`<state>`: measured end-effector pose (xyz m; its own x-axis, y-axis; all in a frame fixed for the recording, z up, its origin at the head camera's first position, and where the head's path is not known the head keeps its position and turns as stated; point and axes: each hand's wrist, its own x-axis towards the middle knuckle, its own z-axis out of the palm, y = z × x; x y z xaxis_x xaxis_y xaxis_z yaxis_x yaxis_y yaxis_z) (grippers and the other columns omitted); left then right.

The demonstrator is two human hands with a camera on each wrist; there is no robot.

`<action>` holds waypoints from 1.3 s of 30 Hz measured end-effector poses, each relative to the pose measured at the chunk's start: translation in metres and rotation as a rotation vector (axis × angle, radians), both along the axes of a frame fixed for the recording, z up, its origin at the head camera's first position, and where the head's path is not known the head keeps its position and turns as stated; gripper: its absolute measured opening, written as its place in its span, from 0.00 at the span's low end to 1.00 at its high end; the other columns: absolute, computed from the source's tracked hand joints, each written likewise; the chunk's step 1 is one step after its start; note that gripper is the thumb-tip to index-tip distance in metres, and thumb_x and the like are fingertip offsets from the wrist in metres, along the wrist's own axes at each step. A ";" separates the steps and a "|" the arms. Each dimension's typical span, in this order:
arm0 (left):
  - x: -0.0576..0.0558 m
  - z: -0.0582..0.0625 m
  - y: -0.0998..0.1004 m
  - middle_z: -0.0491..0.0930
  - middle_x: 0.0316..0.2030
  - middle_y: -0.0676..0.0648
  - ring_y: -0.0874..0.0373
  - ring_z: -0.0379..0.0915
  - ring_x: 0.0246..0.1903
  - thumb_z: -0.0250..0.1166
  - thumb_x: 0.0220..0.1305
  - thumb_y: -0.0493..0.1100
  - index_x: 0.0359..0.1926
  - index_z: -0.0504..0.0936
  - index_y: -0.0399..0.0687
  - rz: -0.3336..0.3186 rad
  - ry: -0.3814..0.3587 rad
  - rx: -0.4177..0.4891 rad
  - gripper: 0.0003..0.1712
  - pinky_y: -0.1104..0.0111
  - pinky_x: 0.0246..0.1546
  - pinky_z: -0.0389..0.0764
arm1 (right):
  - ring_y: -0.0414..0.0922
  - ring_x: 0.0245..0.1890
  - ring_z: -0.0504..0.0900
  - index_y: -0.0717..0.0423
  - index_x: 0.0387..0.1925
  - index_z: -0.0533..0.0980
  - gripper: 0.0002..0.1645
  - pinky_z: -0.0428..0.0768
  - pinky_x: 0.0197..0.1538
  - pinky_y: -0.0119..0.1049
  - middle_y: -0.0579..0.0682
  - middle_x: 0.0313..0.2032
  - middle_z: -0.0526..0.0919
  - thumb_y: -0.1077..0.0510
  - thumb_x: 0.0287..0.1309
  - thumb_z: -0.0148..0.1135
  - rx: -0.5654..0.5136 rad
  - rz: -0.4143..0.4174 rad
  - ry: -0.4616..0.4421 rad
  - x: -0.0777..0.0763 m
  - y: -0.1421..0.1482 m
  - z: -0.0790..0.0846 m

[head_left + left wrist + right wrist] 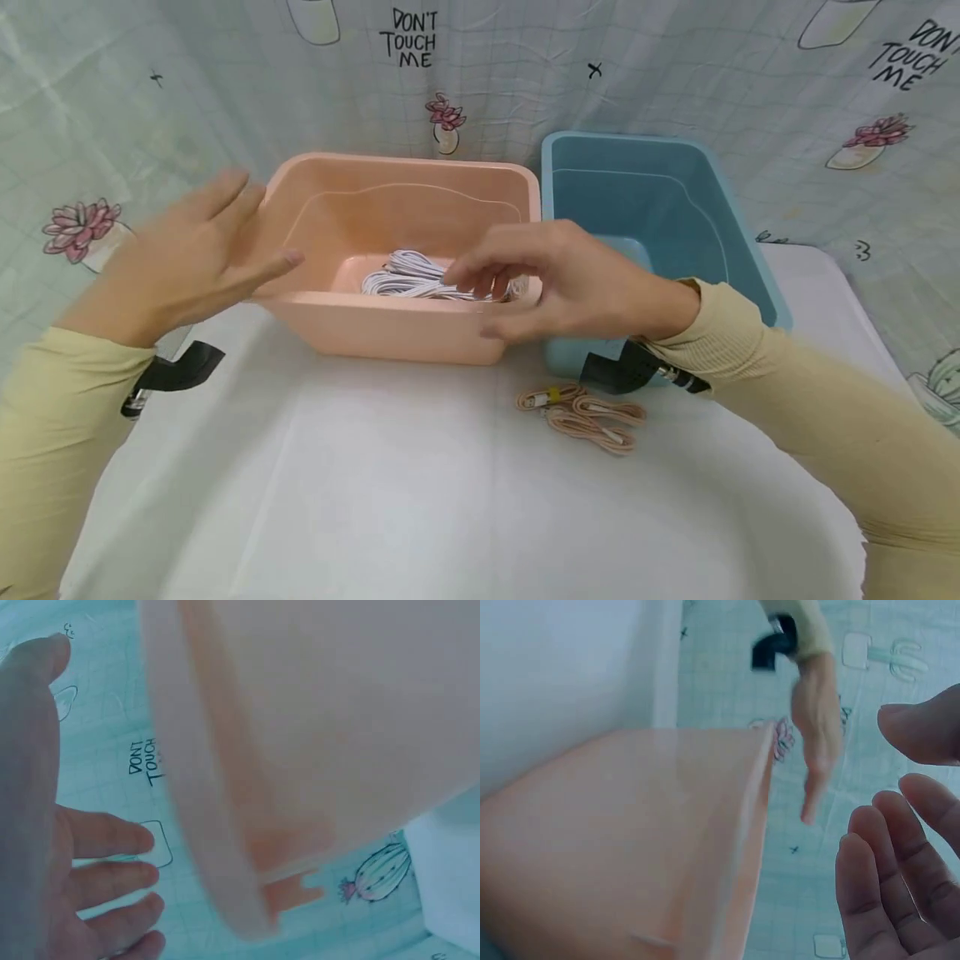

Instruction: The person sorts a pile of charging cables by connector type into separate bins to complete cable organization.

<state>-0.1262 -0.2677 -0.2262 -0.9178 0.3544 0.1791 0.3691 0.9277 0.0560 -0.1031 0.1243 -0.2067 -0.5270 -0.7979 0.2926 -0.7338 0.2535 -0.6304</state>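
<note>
My left hand (202, 254) is at the left end of the orange bin (405, 329), thumb spread from straight fingers and nothing held. In the left wrist view the fingers (112, 877) stand beside the bin's rim. My right hand (555, 279) hangs over the bin's front right corner, fingers bent a little and apart from the thumb, nothing between them. Inside the orange bin lie bundled white cables (412, 279), partly hidden by the front wall and the right hand. Several coiled peach-coloured cables (592, 421) lie on the table below the right wrist, one with a yellow tie.
A blue bin (630, 154) stands right against the orange bin, partly hidden by the right forearm. The white table (375, 467) reaches toward me. A printed cloth (510, 92) hangs behind the bins.
</note>
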 end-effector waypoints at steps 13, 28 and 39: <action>-0.062 0.051 0.064 0.58 0.80 0.36 0.32 0.56 0.78 0.51 0.73 0.71 0.83 0.53 0.48 -0.092 0.025 -0.050 0.49 0.37 0.77 0.59 | 0.33 0.42 0.83 0.48 0.49 0.85 0.20 0.85 0.46 0.28 0.39 0.43 0.87 0.62 0.54 0.76 -0.078 -0.060 0.058 0.045 0.034 -0.056; -0.112 0.053 0.172 0.70 0.73 0.36 0.38 0.67 0.73 0.53 0.74 0.68 0.77 0.64 0.43 -0.335 0.164 -0.076 0.44 0.46 0.76 0.67 | 0.34 0.30 0.78 0.48 0.50 0.85 0.21 0.81 0.31 0.25 0.43 0.46 0.88 0.67 0.55 0.74 -0.062 -0.187 0.022 0.062 0.068 -0.143; -0.127 0.028 0.227 0.69 0.75 0.41 0.42 0.63 0.77 0.50 0.75 0.70 0.77 0.65 0.45 -0.475 0.050 -0.027 0.44 0.51 0.80 0.61 | 0.35 0.35 0.83 0.52 0.46 0.85 0.24 0.82 0.40 0.23 0.43 0.40 0.87 0.65 0.45 0.82 -0.081 -0.280 0.121 0.061 0.088 -0.170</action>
